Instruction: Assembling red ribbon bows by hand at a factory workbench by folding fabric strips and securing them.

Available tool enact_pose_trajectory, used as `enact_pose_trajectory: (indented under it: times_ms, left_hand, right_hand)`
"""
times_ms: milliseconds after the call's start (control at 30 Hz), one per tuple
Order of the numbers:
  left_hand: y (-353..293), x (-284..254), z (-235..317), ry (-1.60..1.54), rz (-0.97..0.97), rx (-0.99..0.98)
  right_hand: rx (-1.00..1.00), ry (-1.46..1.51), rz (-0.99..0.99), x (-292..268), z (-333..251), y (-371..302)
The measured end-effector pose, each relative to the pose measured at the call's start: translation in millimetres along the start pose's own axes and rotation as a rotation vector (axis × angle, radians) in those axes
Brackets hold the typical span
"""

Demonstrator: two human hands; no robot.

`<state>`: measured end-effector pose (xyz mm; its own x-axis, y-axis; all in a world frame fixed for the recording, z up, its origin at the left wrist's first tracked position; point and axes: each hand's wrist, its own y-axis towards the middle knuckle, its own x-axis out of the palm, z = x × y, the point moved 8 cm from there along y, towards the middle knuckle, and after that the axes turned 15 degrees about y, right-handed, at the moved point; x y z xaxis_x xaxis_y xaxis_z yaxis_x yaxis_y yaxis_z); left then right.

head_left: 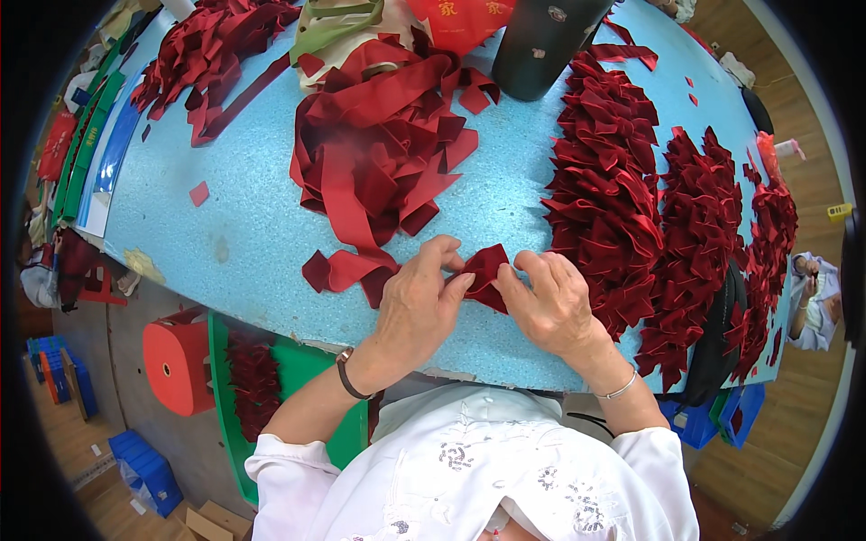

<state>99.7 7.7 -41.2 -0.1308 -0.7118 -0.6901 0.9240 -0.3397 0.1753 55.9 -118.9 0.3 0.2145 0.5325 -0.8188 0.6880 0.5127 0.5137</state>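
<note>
Two hands [417,302] [552,302] pinching one red fabric piece [487,269] between them, forearms [316,403] angled inward, over a blue table [253,230]

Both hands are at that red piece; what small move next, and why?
I'd probably press the dark red fabric piece into a firmer fold: it looks bent, the left hand and right hand have fingers at opposite sides, and the nearby row of red pieces looks folded too.
</note>
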Motion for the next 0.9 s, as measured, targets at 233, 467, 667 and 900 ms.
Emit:
enact_pose_trajectory:
  times_ms: [233, 467, 667, 900]
  left_hand:
    - [-1, 0, -1, 0.007, 0.001, 0.013]
    - [-1, 0, -2, -0.014, -0.006, 0.009]
    - [-2, -3, 0, -0.009, 0.042, 0.055]
    - [-1, -3, 2, -0.004, 0.04, 0.053]
  right_hand:
    - [0.003, -0.034, -0.003, 2, 1, 1]
    - [-0.006, -0.045, -0.025, 6, 1, 2]
    - [0.015, -0.118, 0.02, 10, 6, 11]
    - [0.055, -0.152, -0.092, 22, 14, 11]
